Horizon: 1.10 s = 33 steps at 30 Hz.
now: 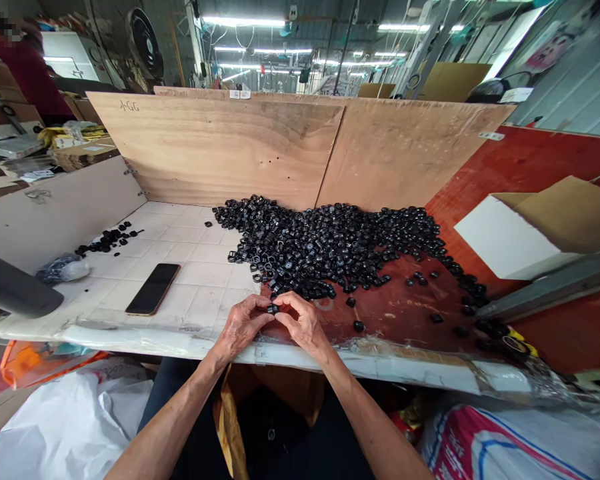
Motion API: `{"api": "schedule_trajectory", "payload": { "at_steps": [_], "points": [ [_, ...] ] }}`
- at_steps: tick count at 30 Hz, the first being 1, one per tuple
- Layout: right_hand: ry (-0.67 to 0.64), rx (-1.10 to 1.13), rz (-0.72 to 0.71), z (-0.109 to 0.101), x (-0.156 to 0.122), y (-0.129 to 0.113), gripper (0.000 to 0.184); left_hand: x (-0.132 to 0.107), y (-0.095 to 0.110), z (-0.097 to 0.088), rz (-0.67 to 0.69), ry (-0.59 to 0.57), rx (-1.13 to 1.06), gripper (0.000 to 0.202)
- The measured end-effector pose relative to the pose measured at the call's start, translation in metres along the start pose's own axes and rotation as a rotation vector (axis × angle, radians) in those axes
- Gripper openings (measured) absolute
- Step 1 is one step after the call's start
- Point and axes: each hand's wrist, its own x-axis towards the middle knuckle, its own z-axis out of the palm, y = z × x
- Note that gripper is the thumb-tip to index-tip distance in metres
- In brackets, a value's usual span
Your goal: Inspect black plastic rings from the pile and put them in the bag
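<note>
Between the fingertips of both hands is a small black plastic part (273, 309), held just above the table near its front edge. My left hand (241, 325) pinches it from the left with thumb and forefinger. From the other side my right hand (304, 324) grips the same part in a pinch. Its fine detail is too small to make out. Just beyond the fingers spreads a large heap of similar black parts (325, 243), some ring-shaped. A few loose black parts (359, 326) lie to the right of my right hand.
A phone (153, 289) lies left of my hands. Farther left are a plastic bag (64, 268) and a small group of black pieces (111, 239). Wooden boards (220, 147) wall the back. At right stand an open carton (510, 233) and a metal bar (555, 283). An open brown bag (231, 427) sits below.
</note>
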Motion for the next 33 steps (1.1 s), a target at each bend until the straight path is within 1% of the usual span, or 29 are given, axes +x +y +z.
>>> {"api": "schedule_trajectory", "payload": {
  "at_steps": [3,6,9,12,14,15,17,18,21,23,24,27,28,31,33],
  "points": [
    [0.027,-0.001,0.07,0.002,-0.001,0.002,0.023,0.0,0.001,0.0,0.025,-0.017,0.003,0.019],
    [0.024,0.025,0.126,0.005,-0.002,0.003,0.029,0.0,0.003,-0.001,0.091,-0.037,0.058,0.018],
    [0.007,0.091,0.16,0.007,-0.004,0.004,0.033,0.0,0.002,-0.002,0.114,-0.028,0.075,0.018],
    [-0.044,0.097,0.142,0.006,-0.005,0.005,0.03,0.0,0.0,-0.002,0.102,0.007,0.079,0.018],
    [-0.044,0.018,0.119,0.006,-0.005,0.006,0.018,0.0,0.0,-0.002,0.103,0.005,0.09,0.017],
    [-0.031,-0.034,0.104,0.006,-0.005,0.006,0.019,0.0,0.0,-0.002,0.107,-0.002,0.096,0.017],
    [0.008,-0.113,0.074,0.006,-0.004,0.006,0.033,0.0,0.001,-0.002,0.115,-0.01,0.101,0.017],
    [0.019,-0.13,0.061,0.006,-0.003,0.005,0.034,0.0,0.002,-0.002,0.113,-0.007,0.1,0.017],
    [0.029,-0.146,0.046,0.005,-0.002,0.002,0.03,0.0,0.003,-0.002,0.093,0.015,0.082,0.018],
    [0.034,-0.15,0.051,0.004,-0.002,-0.001,0.036,0.0,0.003,-0.001,0.079,0.022,0.075,0.019],
    [0.039,-0.139,0.057,0.004,-0.002,-0.003,0.035,0.0,0.004,-0.001,0.074,0.027,0.071,0.019],
    [0.033,-0.087,0.064,0.003,-0.003,-0.007,0.016,0.0,0.005,0.0,0.057,0.033,0.04,0.018],
    [0.025,-0.088,0.059,0.002,-0.003,-0.008,0.015,0.0,0.005,0.0,0.052,0.034,0.028,0.018],
    [0.033,-0.108,0.037,0.001,-0.003,-0.008,0.018,0.0,0.005,0.001,0.043,0.036,0.016,0.019],
    [0.036,-0.086,0.029,0.001,-0.003,-0.006,0.013,0.0,0.005,0.0,0.05,0.027,0.009,0.019]
  ]
}}
